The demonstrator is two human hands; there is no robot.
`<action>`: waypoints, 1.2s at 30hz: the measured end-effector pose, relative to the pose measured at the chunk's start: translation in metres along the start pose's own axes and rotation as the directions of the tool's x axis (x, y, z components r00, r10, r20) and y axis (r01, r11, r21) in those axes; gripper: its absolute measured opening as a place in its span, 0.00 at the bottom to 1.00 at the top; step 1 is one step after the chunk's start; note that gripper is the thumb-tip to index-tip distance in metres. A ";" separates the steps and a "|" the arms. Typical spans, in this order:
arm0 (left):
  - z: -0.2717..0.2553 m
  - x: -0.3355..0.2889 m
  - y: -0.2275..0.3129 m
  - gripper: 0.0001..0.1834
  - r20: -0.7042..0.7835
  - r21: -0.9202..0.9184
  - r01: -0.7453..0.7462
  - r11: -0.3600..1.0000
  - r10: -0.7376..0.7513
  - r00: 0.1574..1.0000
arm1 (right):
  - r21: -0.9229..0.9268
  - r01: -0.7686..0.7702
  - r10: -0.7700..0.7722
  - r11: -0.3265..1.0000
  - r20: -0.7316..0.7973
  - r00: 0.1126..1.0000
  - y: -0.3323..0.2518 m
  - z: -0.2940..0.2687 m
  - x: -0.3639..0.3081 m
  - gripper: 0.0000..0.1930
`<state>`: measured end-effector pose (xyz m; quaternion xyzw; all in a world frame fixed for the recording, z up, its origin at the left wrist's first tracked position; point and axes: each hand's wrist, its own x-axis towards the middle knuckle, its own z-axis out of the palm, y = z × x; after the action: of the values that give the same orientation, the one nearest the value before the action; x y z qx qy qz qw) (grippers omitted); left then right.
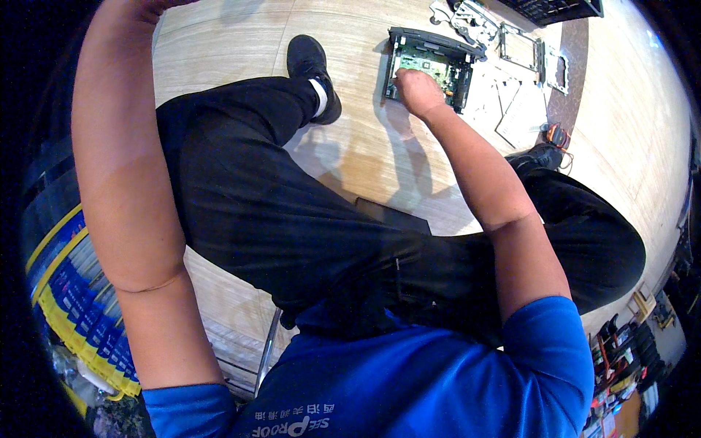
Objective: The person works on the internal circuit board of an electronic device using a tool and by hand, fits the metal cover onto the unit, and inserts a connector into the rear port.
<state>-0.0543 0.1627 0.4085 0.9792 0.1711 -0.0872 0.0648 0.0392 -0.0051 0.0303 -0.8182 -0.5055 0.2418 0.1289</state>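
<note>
On the floor ahead lies an opened black electronic unit (437, 45), its frame around a green circuit board (438, 67). My right hand (421, 92) is over the near left part of this unit, with its fingers closed and the fingertips by the board's left edge. Whatever those fingers hold, if anything, is too small or hidden to make out. My left arm stretches up along the left side, and only a sliver of my left hand (171, 3) shows at the top edge. Its fingers are out of the picture.
Metal brackets (475, 22), a rectangular frame (520, 45) and a flat pale plate (523, 115) lie right of the unit. An orange-and-black tool (558, 136) sits near my right shoe. A black crate (551, 9) stands far right; blue-and-yellow packages (87, 306) are at left.
</note>
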 end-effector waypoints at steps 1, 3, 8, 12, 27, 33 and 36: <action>0.004 0.000 0.000 0.30 -0.044 0.059 -0.016 0.998 0.018 0.999 | -0.001 -0.008 0.008 1.000 -0.004 1.000 0.000 -0.001 0.000 0.11; 0.005 0.000 -0.001 0.30 -0.045 0.077 -0.020 0.997 0.023 0.999 | -0.001 -0.014 0.014 1.000 -0.010 1.000 -0.001 -0.001 0.000 0.12; -0.008 0.005 0.002 0.32 0.075 -0.069 0.009 0.998 -0.003 0.997 | 0.028 0.105 -0.105 0.994 0.003 0.994 0.007 0.003 -0.002 0.11; -0.001 0.005 0.007 0.32 -0.011 0.071 0.005 0.997 -0.004 1.000 | 0.029 0.038 -0.037 0.999 -0.016 0.999 0.011 -0.001 -0.002 0.11; -0.013 0.006 0.009 0.30 0.102 0.050 0.145 0.988 -0.150 0.983 | 0.067 0.079 -0.079 0.995 -0.005 0.997 -0.004 -0.003 -0.005 0.09; -0.006 0.016 -0.005 0.30 0.191 -0.007 0.232 0.973 -0.226 0.955 | 0.051 -0.036 0.034 0.998 0.025 0.999 -0.020 -0.004 -0.005 0.10; -0.008 0.009 0.004 0.30 0.145 -0.019 0.166 0.986 -0.162 0.976 | 0.027 -0.073 0.073 0.997 -0.006 0.997 -0.008 0.001 -0.003 0.12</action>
<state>-0.0432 0.1637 0.4144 0.9519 0.2477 -0.1594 0.0846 0.0315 -0.0043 0.0337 -0.8352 -0.4714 0.2503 0.1326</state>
